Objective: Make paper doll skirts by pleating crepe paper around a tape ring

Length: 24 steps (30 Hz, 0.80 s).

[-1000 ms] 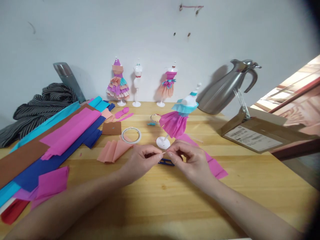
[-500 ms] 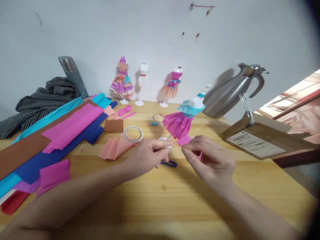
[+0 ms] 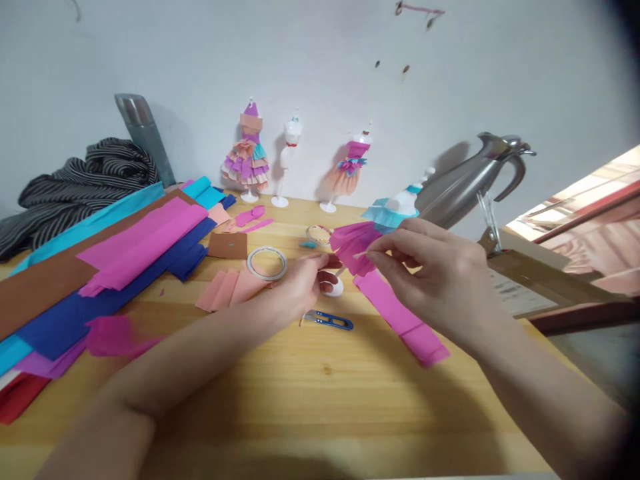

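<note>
A small white mannequin (image 3: 401,202) wears a blue top layer and a magenta pleated skirt (image 3: 354,245); it leans to the right over its round white base (image 3: 334,286). My left hand (image 3: 311,283) is at the stand's left, fingers curled beside the skirt's lower edge and the stem; its fingertips are partly hidden. My right hand (image 3: 425,267) is closed in a pinch at the skirt's right side, with a tiny pale piece at the fingertips. Below it lies a magenta paper strip (image 3: 400,319). Blue-handled thread snips (image 3: 329,320) lie on the table in front of the base.
Rolls of white tape (image 3: 267,263) and patterned tape (image 3: 319,235) lie near folded peach paper (image 3: 230,289). Coloured papers (image 3: 145,240) pile at left. Three mannequins, one in a layered dress (image 3: 247,153), stand by the wall. A metal jug (image 3: 463,183) and cardboard box (image 3: 540,277) are at right.
My right hand has moved up and closer to the skirt, uncovering the magenta strip. My left hand has shifted slightly up, and the snips show more fully. The camera view has shifted a little.
</note>
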Motion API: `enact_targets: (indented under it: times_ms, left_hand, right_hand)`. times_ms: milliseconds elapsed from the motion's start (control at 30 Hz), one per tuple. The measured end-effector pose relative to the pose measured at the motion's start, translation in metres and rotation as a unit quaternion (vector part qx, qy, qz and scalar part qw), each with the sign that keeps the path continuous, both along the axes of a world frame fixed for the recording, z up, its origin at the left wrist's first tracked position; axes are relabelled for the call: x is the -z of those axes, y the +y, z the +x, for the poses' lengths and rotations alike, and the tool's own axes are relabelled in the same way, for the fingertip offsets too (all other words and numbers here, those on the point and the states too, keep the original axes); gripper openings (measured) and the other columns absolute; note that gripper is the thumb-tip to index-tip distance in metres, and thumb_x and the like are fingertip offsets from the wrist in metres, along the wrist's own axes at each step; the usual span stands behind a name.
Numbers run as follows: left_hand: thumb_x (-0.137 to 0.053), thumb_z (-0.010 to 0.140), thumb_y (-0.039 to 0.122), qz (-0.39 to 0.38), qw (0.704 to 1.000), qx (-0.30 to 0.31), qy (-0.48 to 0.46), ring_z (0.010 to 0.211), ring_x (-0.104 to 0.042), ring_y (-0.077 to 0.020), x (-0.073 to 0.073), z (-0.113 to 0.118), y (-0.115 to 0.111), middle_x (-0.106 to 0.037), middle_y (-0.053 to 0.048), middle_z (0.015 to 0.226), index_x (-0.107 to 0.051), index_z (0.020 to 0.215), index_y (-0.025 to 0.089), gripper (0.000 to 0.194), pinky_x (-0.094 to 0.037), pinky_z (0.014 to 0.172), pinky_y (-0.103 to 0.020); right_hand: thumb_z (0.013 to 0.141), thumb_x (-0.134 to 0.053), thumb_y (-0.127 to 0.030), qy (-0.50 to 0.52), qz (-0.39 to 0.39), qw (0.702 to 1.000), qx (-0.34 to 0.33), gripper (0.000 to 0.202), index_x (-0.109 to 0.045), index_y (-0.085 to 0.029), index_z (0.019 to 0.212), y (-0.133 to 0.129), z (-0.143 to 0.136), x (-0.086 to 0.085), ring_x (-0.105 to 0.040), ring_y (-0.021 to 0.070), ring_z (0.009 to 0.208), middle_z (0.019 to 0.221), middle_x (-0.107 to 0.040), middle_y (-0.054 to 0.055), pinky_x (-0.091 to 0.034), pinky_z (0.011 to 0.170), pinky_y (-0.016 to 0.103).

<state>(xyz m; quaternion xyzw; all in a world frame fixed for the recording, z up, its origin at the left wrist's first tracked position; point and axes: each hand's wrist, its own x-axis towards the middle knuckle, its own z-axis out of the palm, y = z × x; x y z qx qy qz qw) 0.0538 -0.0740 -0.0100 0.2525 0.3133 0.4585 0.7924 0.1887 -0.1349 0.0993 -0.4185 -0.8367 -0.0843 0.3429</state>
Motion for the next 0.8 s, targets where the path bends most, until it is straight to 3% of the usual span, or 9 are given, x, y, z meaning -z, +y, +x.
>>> enact_targets:
  times_ms: [200, 333, 500, 567, 667, 800]
  left_hand:
    - [-0.079, 0.065, 0.031, 0.021, 0.999, 0.029, -0.037, 0.047, -0.043, -0.0057, 0.004, 0.007, 0.002, -0.058, -0.001, 0.064, -0.062, 0.074, 0.015, 0.025, -0.029, 0.045, -0.021]
    - [-0.077, 0.066, 0.034, 0.021, 0.999, 0.016, -0.028, 0.045, -0.042, -0.0054, 0.007, 0.008, 0.003, -0.056, 0.0, 0.062, -0.059, 0.071, 0.015, 0.027, -0.027, 0.044, -0.021]
    - [-0.071, 0.069, 0.031, 0.015, 1.0, -0.005, 0.017, 0.047, -0.046, -0.0064, 0.004, 0.002, 0.0, -0.06, -0.003, 0.066, -0.06, 0.072, 0.013, 0.021, -0.028, 0.044, -0.021]
    - [-0.067, 0.071, 0.03, 0.015, 0.999, -0.02, 0.047, 0.047, -0.047, -0.0073, 0.003, -0.002, -0.002, -0.061, -0.004, 0.068, -0.059, 0.072, 0.013, 0.019, -0.028, 0.043, -0.021]
    - [-0.059, 0.076, 0.028, 0.029, 0.991, -0.078, 0.108, 0.043, -0.041, -0.0066, -0.003, -0.01, -0.002, -0.054, 0.0, 0.06, -0.057, 0.07, 0.014, 0.015, -0.023, 0.041, -0.021]
    - [-0.06, 0.076, 0.021, 0.126, 0.956, -0.202, 0.173, 0.048, -0.036, -0.0055, -0.029, -0.02, 0.002, -0.044, 0.006, 0.056, -0.055, 0.066, 0.016, 0.012, -0.026, 0.046, -0.02]
  right_hand:
    - [0.084, -0.058, -0.015, 0.005, -0.041, 0.999, 0.005, 0.014, -0.059, -0.019, 0.071, 0.003, 0.001, 0.01, -0.049, 0.0152, 0.054, 0.062, -0.054, 0.002, -0.039, 0.05, 0.029]
    - [0.085, -0.058, -0.014, 0.01, -0.027, 1.0, -0.001, 0.013, -0.06, -0.018, 0.072, 0.001, -0.001, 0.024, -0.048, 0.0138, 0.055, 0.066, -0.054, 0.003, -0.039, 0.051, 0.028]
    - [0.082, -0.061, -0.015, 0.088, -0.074, 0.993, -0.005, 0.015, -0.058, -0.019, 0.068, -0.005, 0.005, 0.031, -0.048, 0.013, 0.057, 0.064, -0.055, 0.001, -0.038, 0.052, 0.027]
    - [0.082, -0.062, -0.018, 0.169, -0.129, 0.977, -0.004, 0.016, -0.058, -0.019, 0.067, -0.005, 0.015, 0.033, -0.048, 0.0132, 0.058, 0.062, -0.055, 0.0, -0.038, 0.053, 0.026]
    - [0.079, -0.066, -0.022, 0.326, -0.199, 0.924, -0.026, 0.014, -0.062, -0.02, 0.067, 0.0, 0.036, 0.036, -0.05, 0.0135, 0.061, 0.064, -0.057, 0.0, -0.039, 0.055, 0.026]
    - [0.07, -0.072, -0.022, 0.455, -0.192, 0.869, -0.018, 0.01, -0.066, -0.02, 0.063, 0.007, 0.061, 0.04, -0.048, 0.0129, 0.062, 0.064, -0.056, 0.0, -0.038, 0.055, 0.025]
